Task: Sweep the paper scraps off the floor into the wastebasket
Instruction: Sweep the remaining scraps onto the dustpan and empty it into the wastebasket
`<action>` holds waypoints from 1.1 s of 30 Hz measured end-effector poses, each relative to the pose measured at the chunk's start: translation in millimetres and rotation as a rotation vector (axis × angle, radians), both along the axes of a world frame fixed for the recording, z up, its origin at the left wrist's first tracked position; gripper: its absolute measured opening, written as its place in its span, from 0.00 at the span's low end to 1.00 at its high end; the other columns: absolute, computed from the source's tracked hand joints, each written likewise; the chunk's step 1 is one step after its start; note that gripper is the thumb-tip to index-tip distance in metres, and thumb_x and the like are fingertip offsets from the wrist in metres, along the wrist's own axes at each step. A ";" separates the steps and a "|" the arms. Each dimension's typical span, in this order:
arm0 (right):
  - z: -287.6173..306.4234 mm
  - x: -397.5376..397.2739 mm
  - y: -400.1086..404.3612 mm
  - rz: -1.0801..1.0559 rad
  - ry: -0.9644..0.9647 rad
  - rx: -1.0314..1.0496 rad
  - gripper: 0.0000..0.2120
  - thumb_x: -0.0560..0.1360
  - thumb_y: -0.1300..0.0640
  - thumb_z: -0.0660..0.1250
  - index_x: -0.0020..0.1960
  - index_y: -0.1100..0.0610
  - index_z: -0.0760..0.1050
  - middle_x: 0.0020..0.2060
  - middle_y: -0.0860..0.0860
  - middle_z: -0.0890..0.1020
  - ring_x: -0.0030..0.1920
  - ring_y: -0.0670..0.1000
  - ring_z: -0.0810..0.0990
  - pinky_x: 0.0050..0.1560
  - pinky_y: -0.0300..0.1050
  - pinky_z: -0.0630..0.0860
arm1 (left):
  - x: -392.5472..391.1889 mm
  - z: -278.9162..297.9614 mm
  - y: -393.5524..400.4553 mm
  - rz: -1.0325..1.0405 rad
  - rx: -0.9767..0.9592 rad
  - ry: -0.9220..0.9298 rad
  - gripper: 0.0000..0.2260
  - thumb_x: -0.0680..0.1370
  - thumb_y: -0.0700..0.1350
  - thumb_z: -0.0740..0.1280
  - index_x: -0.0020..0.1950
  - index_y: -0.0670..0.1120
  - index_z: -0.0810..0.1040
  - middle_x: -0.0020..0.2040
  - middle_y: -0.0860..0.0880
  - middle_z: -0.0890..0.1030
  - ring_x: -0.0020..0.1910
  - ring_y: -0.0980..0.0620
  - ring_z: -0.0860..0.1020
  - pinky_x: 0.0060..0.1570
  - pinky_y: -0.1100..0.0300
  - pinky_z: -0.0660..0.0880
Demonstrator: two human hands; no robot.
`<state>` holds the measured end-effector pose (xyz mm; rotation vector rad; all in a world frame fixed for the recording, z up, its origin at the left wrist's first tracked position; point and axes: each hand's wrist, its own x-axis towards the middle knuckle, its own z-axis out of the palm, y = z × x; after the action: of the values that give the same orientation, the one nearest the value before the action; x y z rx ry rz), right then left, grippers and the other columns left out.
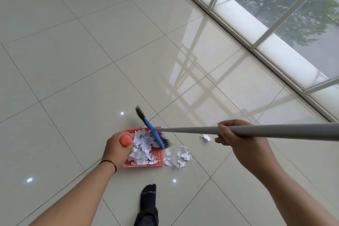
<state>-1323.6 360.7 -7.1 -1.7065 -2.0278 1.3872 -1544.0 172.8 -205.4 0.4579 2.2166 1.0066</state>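
A coral dustpan (159, 155) lies on the tiled floor, holding a heap of white paper scraps (142, 149). My left hand (117, 149) grips the rounded top of the dustpan's upright handle (125, 140). My right hand (236, 138) grips the grey broom pole (185, 130). The blue broom head (153, 131) with dark bristles stands at the dustpan's right side. More paper scraps (178, 158) lie loose on the floor just right of the pan, and one crumpled scrap (205, 137) sits farther right. No wastebasket is in view.
My foot in a black sock (148, 200) stands behind the dustpan. A floor-to-ceiling window with white frames (264, 29) runs along the right side. Glossy pale tiles (73, 60) stretch to the left and ahead.
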 end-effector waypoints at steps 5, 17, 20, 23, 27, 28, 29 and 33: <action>44.5 5.3 -3.2 0.088 -0.005 0.053 0.03 0.73 0.49 0.69 0.44 0.45 0.81 0.34 0.44 0.86 0.42 0.59 0.84 0.47 0.60 0.80 | -3.3 4.0 4.3 0.004 -0.014 0.013 0.09 0.68 0.34 0.69 0.35 0.48 0.76 0.38 0.47 0.79 0.39 0.46 0.76 0.38 0.58 0.73; 71.0 38.6 92.8 0.070 -0.141 0.322 0.12 0.65 0.44 0.69 0.46 0.45 0.82 0.31 0.48 0.86 0.34 0.49 0.87 0.41 0.66 0.82 | 8.0 19.3 7.8 0.007 0.045 0.024 0.13 0.68 0.34 0.71 0.36 0.54 0.76 0.41 0.48 0.80 0.40 0.49 0.76 0.38 0.64 0.69; 47.7 38.5 104.3 -0.004 -0.198 0.331 0.06 0.67 0.49 0.67 0.40 0.47 0.82 0.27 0.46 0.84 0.33 0.48 0.86 0.39 0.56 0.82 | 9.9 18.4 12.3 -0.023 0.037 0.016 0.14 0.68 0.33 0.71 0.36 0.53 0.76 0.41 0.47 0.80 0.40 0.49 0.76 0.37 0.64 0.69; 13.2 44.9 108.0 -0.069 -0.227 0.274 0.05 0.72 0.54 0.68 0.38 0.53 0.81 0.27 0.52 0.83 0.40 0.58 0.85 0.35 0.47 0.78 | 9.6 18.5 11.1 -0.060 0.046 0.035 0.14 0.67 0.33 0.71 0.36 0.53 0.76 0.40 0.47 0.80 0.40 0.48 0.77 0.38 0.63 0.70; -23.4 61.0 102.9 -0.163 -0.192 0.180 0.05 0.75 0.56 0.68 0.43 0.56 0.81 0.34 0.57 0.84 0.35 0.52 0.85 0.36 0.46 0.76 | 4.1 18.7 2.7 -0.086 0.042 0.067 0.14 0.68 0.33 0.70 0.35 0.53 0.75 0.39 0.47 0.80 0.40 0.46 0.77 0.41 0.59 0.71; -28.1 63.6 101.4 -0.195 -0.179 0.165 0.05 0.75 0.56 0.68 0.44 0.57 0.81 0.34 0.55 0.83 0.33 0.48 0.85 0.38 0.48 0.77 | 2.3 17.8 0.0 -0.089 0.035 0.074 0.14 0.68 0.33 0.70 0.35 0.53 0.75 0.39 0.47 0.79 0.40 0.46 0.76 0.41 0.59 0.71; -30.7 64.7 100.3 -0.216 -0.169 0.157 0.05 0.74 0.56 0.68 0.45 0.57 0.81 0.33 0.54 0.83 0.32 0.45 0.85 0.39 0.49 0.78 | 0.7 17.0 -2.2 -0.089 0.027 0.080 0.15 0.68 0.33 0.70 0.35 0.54 0.75 0.39 0.47 0.79 0.40 0.46 0.76 0.41 0.60 0.70; -26.3 53.6 90.0 -0.201 -0.135 0.138 0.05 0.73 0.56 0.68 0.40 0.55 0.80 0.32 0.55 0.83 0.31 0.46 0.85 0.43 0.56 0.81 | -4.9 13.8 -5.3 -0.056 0.000 0.063 0.15 0.68 0.33 0.70 0.37 0.54 0.76 0.41 0.48 0.80 0.41 0.47 0.76 0.42 0.60 0.69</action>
<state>-1269.9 450.7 -33.4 -1.9265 -1.9036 1.0718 -1548.9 167.5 -191.6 0.5550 2.2469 0.9748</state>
